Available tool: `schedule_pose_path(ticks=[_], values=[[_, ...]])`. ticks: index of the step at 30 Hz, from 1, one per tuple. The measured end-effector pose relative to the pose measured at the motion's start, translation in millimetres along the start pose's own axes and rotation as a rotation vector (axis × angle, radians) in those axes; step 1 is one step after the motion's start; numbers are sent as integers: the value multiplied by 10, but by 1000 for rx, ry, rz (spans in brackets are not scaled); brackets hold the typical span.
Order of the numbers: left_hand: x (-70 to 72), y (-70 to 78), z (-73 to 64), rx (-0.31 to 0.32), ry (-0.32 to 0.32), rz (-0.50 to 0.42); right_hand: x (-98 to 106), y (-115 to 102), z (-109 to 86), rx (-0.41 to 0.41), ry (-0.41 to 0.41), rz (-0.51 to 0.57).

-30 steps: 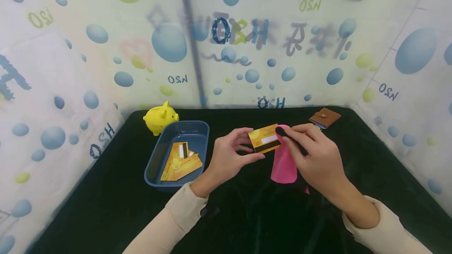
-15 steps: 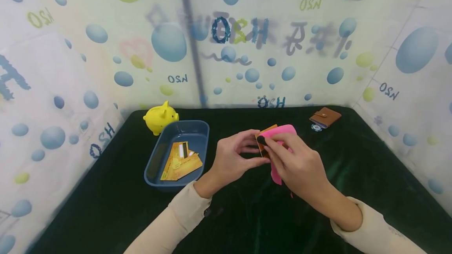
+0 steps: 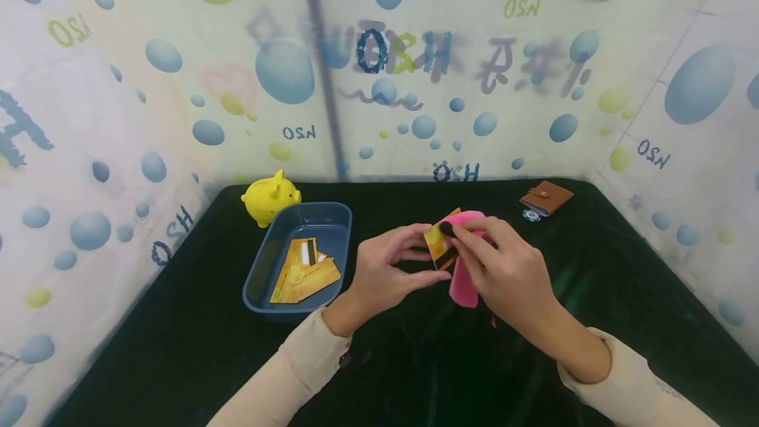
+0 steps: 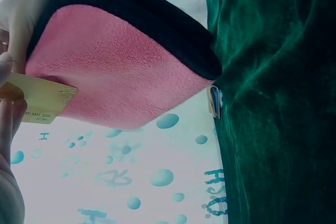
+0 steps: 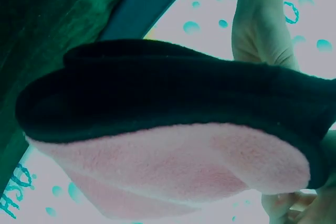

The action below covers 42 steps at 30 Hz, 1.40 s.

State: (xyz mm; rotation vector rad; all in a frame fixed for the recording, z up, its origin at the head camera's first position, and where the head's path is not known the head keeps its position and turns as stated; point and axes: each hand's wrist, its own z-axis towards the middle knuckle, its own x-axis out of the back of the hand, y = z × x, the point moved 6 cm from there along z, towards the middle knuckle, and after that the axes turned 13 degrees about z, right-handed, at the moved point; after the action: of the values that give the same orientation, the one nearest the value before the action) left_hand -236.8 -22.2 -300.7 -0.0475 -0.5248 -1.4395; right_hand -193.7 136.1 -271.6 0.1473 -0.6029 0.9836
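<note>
Between fingers and thumb, my left hand (image 3: pixel 385 269) pinches a gold bank card (image 3: pixel 440 247) upright above the table, its dark stripe facing me. My right hand (image 3: pixel 504 272) grips a pink cloth (image 3: pixel 464 285) with a black side and presses it over the card's right part. In the left wrist view, the card (image 4: pixel 42 100) shows embossed digits and lies against the cloth's pink face (image 4: pixel 115 66). The folded cloth (image 5: pixel 157 166) fills most of the right wrist view and hides much of the right fingers.
On the left stands a blue tray (image 3: pixel 252 288) with several gold cards (image 3: pixel 305 275) inside. Behind it is a yellow piggy bank (image 3: pixel 269 199). A brown wallet (image 3: pixel 548 196) and a poker chip (image 3: pixel 532 215) lie at the back right of the dark green tablecloth (image 3: pixel 403 361).
My right hand has moved left with the cloth, over more of the card, then shifted slightly, showing the stripe again. The left hand keeps the card at nearly the same spot.
</note>
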Motion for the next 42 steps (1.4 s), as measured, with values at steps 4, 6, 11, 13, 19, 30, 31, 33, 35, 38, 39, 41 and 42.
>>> schedule_pose_path(ticks=[4, 6, 11, 13, 19, 30, 31, 33, 35, 38, 39, 41, 42], values=[[43, 13, -11, 1, -2, 23, 1, 70, -8, -9, 14, 3], [63, 16, -18, 10, -9, 38, -1, 102, -14, -14, 21, 9], [126, 32, -21, 23, -6, 32, 0, 170, -18, -20, 24, 0], [161, 35, -23, 16, 14, 17, 1, 203, -16, -24, 23, -20], [288, 6, -46, 26, 67, 3, 25, 339, -35, -71, 23, -61], [597, -113, -206, 174, 28, 104, 112, 501, -66, -127, 51, -55], [629, -122, -228, 190, 28, 114, 121, 507, -70, -130, 54, -55], [700, -146, -276, 226, 33, 140, 139, 521, -75, -139, 58, -54], [779, -177, -324, 269, 44, 173, 155, 537, -78, -150, 59, -52], [897, -221, -383, 342, 65, 232, 173, 554, -83, -165, 59, -49], [937, -237, -402, 371, 72, 256, 178, 559, -86, -168, 60, -51], [1012, -272, -436, 429, 84, 310, 189, 568, -91, -174, 62, -55], [1047, -288, -452, 455, 89, 333, 194, 574, -95, -177, 64, -57]])
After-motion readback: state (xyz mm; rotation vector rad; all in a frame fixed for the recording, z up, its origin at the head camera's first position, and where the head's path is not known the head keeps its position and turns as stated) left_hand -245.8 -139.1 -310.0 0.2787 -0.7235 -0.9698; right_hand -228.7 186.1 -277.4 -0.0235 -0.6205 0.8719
